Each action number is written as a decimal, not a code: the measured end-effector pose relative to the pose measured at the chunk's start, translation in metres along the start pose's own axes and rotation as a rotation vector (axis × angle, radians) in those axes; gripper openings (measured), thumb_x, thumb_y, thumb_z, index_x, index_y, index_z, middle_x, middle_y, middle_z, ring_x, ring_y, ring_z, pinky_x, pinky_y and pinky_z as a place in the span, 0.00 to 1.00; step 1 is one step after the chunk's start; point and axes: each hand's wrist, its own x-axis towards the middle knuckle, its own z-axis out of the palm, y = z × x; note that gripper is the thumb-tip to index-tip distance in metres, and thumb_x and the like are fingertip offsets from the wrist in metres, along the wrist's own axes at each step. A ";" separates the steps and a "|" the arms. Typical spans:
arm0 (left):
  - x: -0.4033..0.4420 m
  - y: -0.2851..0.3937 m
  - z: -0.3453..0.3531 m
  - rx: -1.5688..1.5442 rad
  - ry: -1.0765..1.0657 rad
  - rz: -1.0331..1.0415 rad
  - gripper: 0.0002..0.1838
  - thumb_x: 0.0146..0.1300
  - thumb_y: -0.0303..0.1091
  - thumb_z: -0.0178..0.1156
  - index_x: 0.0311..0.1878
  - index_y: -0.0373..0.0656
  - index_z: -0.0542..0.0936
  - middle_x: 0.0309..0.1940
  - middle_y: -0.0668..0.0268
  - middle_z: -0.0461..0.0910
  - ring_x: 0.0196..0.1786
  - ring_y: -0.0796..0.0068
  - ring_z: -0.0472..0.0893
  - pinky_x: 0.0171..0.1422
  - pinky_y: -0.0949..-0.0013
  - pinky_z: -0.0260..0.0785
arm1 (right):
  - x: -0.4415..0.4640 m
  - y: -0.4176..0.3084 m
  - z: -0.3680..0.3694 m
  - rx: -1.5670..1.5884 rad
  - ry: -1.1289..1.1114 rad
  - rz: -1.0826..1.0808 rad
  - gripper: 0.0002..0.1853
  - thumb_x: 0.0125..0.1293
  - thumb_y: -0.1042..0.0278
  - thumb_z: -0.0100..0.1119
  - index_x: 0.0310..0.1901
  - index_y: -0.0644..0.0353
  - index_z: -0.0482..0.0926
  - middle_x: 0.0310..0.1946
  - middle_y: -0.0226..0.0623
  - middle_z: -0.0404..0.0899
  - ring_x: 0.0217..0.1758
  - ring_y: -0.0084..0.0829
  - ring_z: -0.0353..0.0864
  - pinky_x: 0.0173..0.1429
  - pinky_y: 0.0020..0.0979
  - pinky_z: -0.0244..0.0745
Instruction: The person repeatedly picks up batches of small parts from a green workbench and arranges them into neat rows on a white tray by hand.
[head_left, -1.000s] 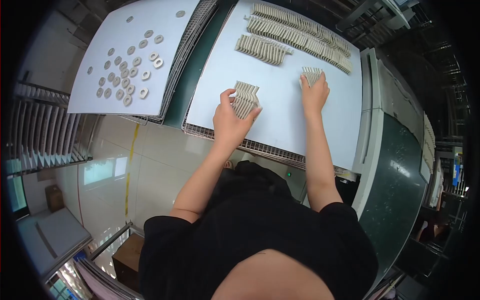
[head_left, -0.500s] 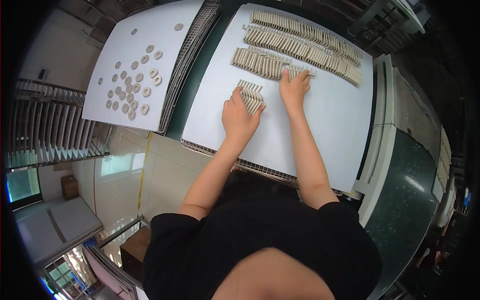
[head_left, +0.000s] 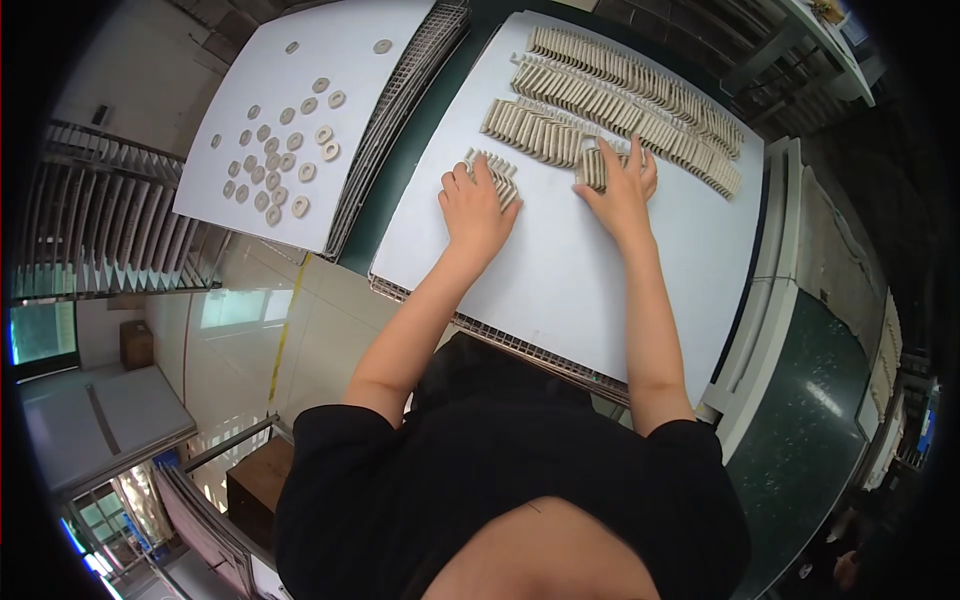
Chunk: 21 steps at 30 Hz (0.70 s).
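My left hand curls around a small group of curved beige pieces, with fingers over the far left side and thumb at the near right. The pieces stand side by side on a white sheet. My right hand spans a section of similar curved pieces at the right end of the third row, thumb on the near left and fingers across the top and right. The palm and fingers partly hide that section. The rest of the row extends to the left.
Two longer rows of the same pieces lie farther back. On the left, a second white board bears scattered ring-shaped pieces. Wire racks lie beneath the boards. A dark green surface is at the right.
My right hand has shifted right and spread its fingers over the end section of the third row. My left hand's fingers now cover more of its small group. The view has shifted slightly.
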 end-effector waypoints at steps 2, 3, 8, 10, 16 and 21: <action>0.003 0.005 -0.007 0.059 0.076 0.128 0.41 0.46 0.42 0.74 0.60 0.35 0.66 0.57 0.44 0.68 0.58 0.47 0.68 0.59 0.55 0.63 | 0.007 0.009 0.001 0.007 -0.037 -0.145 0.40 0.49 0.57 0.74 0.65 0.52 0.68 0.72 0.50 0.51 0.73 0.54 0.47 0.74 0.53 0.44; 0.008 0.007 -0.009 0.037 0.065 0.174 0.41 0.46 0.42 0.73 0.60 0.35 0.66 0.57 0.45 0.67 0.59 0.47 0.67 0.60 0.54 0.62 | 0.010 0.012 0.004 0.029 -0.052 -0.155 0.40 0.49 0.56 0.74 0.65 0.53 0.68 0.71 0.49 0.53 0.73 0.53 0.48 0.74 0.52 0.45; 0.059 0.017 0.004 -0.250 -0.083 0.557 0.36 0.51 0.39 0.70 0.61 0.38 0.67 0.61 0.51 0.67 0.65 0.50 0.65 0.65 0.53 0.59 | 0.010 0.017 0.013 0.055 -0.080 -0.129 0.39 0.50 0.54 0.73 0.64 0.55 0.68 0.69 0.45 0.59 0.73 0.48 0.51 0.74 0.48 0.48; 0.082 0.027 0.018 -0.311 -0.103 0.685 0.28 0.59 0.38 0.63 0.61 0.39 0.69 0.61 0.55 0.69 0.66 0.54 0.66 0.66 0.53 0.59 | 0.005 0.015 0.016 0.049 -0.072 -0.111 0.40 0.49 0.54 0.73 0.63 0.57 0.68 0.68 0.45 0.59 0.72 0.49 0.53 0.72 0.50 0.50; 0.116 0.025 0.056 -0.260 -0.301 0.762 0.22 0.67 0.41 0.54 0.60 0.40 0.71 0.57 0.57 0.75 0.63 0.58 0.70 0.67 0.55 0.57 | 0.000 0.007 0.011 0.026 -0.074 -0.037 0.40 0.48 0.53 0.74 0.63 0.58 0.68 0.67 0.48 0.60 0.70 0.49 0.54 0.71 0.50 0.53; 0.114 0.018 0.059 -0.285 -0.248 0.840 0.20 0.67 0.41 0.52 0.59 0.41 0.72 0.55 0.58 0.76 0.62 0.59 0.72 0.67 0.55 0.56 | 0.007 0.008 0.020 -0.001 -0.038 -0.001 0.41 0.48 0.52 0.74 0.63 0.57 0.68 0.67 0.49 0.60 0.69 0.49 0.55 0.69 0.50 0.56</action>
